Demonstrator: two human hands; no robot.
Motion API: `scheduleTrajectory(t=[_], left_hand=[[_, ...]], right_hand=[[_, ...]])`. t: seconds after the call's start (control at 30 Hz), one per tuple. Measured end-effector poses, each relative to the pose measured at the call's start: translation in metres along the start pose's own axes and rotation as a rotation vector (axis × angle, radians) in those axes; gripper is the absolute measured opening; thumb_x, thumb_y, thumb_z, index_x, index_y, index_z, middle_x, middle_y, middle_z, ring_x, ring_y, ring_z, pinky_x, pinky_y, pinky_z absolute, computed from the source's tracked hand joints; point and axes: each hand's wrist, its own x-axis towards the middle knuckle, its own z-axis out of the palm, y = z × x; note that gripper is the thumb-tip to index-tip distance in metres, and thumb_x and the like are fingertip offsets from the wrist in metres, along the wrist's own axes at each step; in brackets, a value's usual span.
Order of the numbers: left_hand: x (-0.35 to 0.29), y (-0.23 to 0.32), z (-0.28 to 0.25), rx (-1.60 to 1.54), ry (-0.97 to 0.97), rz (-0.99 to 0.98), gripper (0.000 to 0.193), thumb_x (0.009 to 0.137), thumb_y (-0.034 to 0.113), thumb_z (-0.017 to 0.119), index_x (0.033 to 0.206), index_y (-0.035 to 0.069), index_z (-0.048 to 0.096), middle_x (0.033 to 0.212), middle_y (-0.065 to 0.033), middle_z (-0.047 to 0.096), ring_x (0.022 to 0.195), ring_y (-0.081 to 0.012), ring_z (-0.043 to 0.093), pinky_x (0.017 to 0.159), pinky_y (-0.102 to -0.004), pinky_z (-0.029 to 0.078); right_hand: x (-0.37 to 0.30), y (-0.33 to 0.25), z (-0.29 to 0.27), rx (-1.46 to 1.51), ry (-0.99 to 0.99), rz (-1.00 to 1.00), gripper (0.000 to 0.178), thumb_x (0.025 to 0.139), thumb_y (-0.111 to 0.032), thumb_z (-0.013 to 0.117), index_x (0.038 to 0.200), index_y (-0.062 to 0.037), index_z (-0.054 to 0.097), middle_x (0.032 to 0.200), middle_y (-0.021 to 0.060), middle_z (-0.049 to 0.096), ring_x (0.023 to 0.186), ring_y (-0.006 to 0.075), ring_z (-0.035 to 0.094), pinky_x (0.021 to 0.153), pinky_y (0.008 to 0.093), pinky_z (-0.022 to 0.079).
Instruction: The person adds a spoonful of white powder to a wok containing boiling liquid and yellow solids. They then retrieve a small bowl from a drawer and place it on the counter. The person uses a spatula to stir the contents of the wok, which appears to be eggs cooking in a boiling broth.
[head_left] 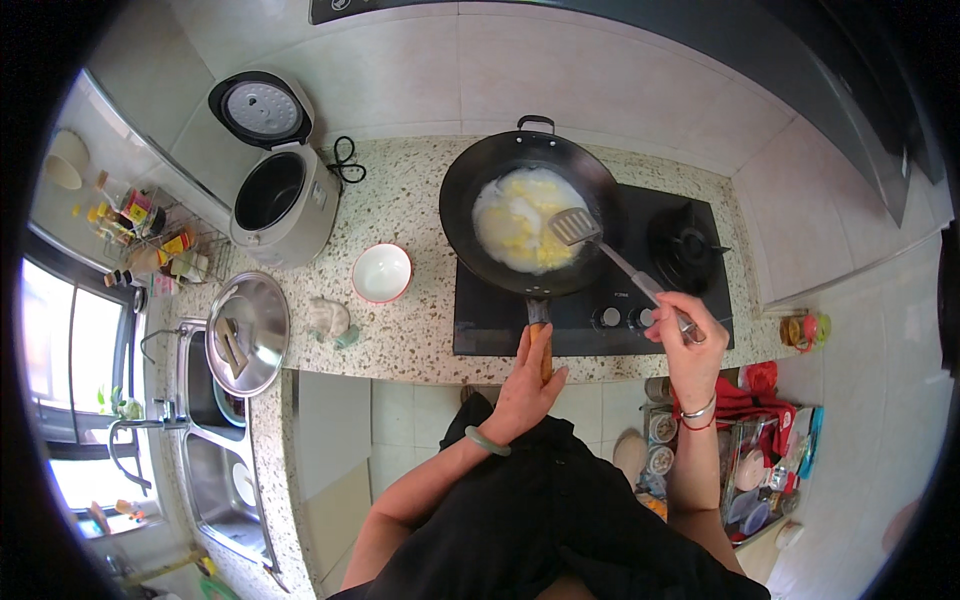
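A dark wok (465, 190) stands over the left burner of the black gas hob. In it, yellow pieces that look like egg (530, 238) lie in a pale, whitish liquid. My left hand (524, 392) is closed round the wok's wooden handle (546, 362). My right hand (692, 345) grips the grey handle of a slotted metal spatula (575, 227). The spatula's blade is inside the wok, at the right side of the pale liquid, and its shaft crosses the rim.
A white bowl (381, 273) with a red rim sits left of the wok. Behind it stands an open rice cooker (318, 215). The glass lid (262, 300) lies beside the sink (225, 500). At right are the second burner (690, 250) and small jars (803, 331).
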Motion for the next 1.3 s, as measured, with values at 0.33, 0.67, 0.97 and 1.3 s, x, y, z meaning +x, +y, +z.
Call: scheduleTrajectory(t=[0.33, 0.67, 0.97, 1.3], left_hand=[[0.000, 0.004, -0.002, -0.009, -0.009, -0.017, 0.069, 0.093, 0.021, 0.064, 0.151, 0.013, 0.029, 0.154, -0.0306, 0.023, 0.135, -0.0480, 0.039, 0.103, -0.0432, 0.042], [0.000, 0.004, -0.002, 0.026, -0.022, -0.036, 0.071, 0.093, 0.023, 0.064, 0.152, 0.014, 0.027, 0.155, -0.0296, 0.021, 0.134, -0.0480, 0.039, 0.104, -0.0447, 0.042], [0.001, 0.005, -0.002, 0.055, -0.018, -0.044, 0.071, 0.092, 0.023, 0.064, 0.152, 0.015, 0.027, 0.156, -0.0283, 0.021, 0.131, -0.0480, 0.042, 0.100, -0.0441, 0.045], [0.001, 0.007, -0.002, 0.050, -0.028, -0.070, 0.071, 0.092, 0.024, 0.063, 0.152, 0.015, 0.026, 0.156, -0.0278, 0.020, 0.129, -0.0485, 0.044, 0.099, -0.0451, 0.045]], right_hand=[[0.027, -0.032, -0.008, -0.118, -0.071, 0.087, 0.008, 0.092, -0.005, 0.065, 0.096, 0.0012, 0.068, 0.071, 0.0033, 0.064, 0.055, 0.0056, 0.059, 0.049, 0.0209, 0.048], [0.037, -0.035, 0.006, -0.195, -0.172, 0.086, 0.005, 0.086, -0.005, 0.068, 0.088, 0.0000, 0.068, 0.069, 0.0051, 0.067, 0.057, 0.0084, 0.064, 0.050, 0.0227, 0.048], [0.044, -0.009, 0.024, -0.322, -0.173, -0.090, 0.006, 0.085, -0.006, 0.065, 0.087, -0.0008, 0.067, 0.075, 0.0111, 0.070, 0.067, 0.0207, 0.070, 0.061, 0.0285, 0.051], [0.044, 0.018, 0.038, -0.331, -0.167, -0.140, 0.005, 0.084, -0.008, 0.067, 0.088, -0.0044, 0.066, 0.075, 0.0125, 0.069, 0.069, 0.0262, 0.070, 0.061, 0.0324, 0.051]])
